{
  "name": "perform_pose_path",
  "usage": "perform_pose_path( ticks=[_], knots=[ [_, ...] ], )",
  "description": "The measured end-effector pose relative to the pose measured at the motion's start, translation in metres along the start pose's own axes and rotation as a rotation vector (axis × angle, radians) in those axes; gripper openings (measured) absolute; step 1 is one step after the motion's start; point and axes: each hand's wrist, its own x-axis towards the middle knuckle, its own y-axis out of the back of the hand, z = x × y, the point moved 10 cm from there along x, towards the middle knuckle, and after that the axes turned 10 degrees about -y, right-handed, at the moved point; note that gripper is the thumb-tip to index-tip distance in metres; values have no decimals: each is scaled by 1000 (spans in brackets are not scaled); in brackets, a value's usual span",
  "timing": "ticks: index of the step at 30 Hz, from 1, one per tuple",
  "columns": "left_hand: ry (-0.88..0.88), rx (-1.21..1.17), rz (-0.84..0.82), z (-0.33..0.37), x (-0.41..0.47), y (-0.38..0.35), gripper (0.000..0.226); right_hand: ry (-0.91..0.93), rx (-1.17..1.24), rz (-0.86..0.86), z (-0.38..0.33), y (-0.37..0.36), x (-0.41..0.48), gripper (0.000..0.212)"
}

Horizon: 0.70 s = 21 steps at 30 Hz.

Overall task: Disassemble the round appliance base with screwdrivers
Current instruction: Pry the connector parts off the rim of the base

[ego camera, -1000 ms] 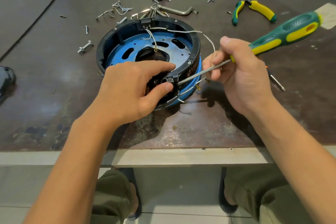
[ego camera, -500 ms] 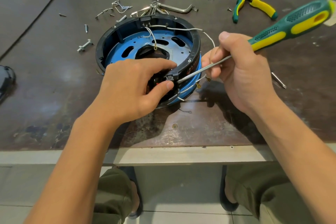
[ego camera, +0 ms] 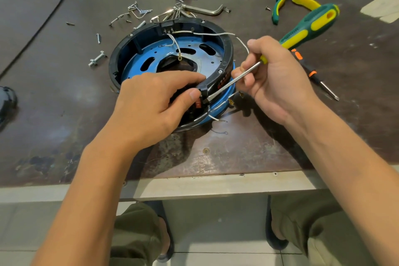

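Note:
The round appliance base [ego camera: 226, 49] has a black plastic ring around a blue metal plate, with loose white wires across it. It lies on the dark table. My left hand [ego camera: 151, 103] grips the ring's near edge, thumb on a small black part beside a red piece. My right hand [ego camera: 276, 80] holds the green and yellow screwdriver [ego camera: 311, 26] by its metal shaft. The tip sits at the black part next to my left thumb.
Several loose screws [ego camera: 97, 59] and a bent metal bracket [ego camera: 205, 9] lie behind the base. Green and yellow pliers [ego camera: 291, 2] rest at the back right. A small orange-marked screwdriver [ego camera: 319, 77] lies right of my right hand. The table edge [ego camera: 194, 185] runs close to me.
The screwdriver handle has swung up and towards the left, making the shaft steeper. My left thumb has shifted along the rim to the black part. The base has stayed put.

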Motion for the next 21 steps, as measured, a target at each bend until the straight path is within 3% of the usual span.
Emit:
perform_pose_path(
  ticks=[7, 13, 15, 21],
  knots=[
    [19, 5, 11, -2, -1, 0, 42, 15, 38, -13, 3, 0, 1, 49],
    [28, 6, 17, -3, -1, 0, 43, 550, -249, -137, -32, -19, -44, 42],
    [27, 7, 24, -3, -1, 1, 42, 638, -296, -133, -34, -22, -56, 40],
    [29, 22, 18, -3, 0, 1, 42, 570, -292, 26, -31, -13, -52, 35]
  ],
)
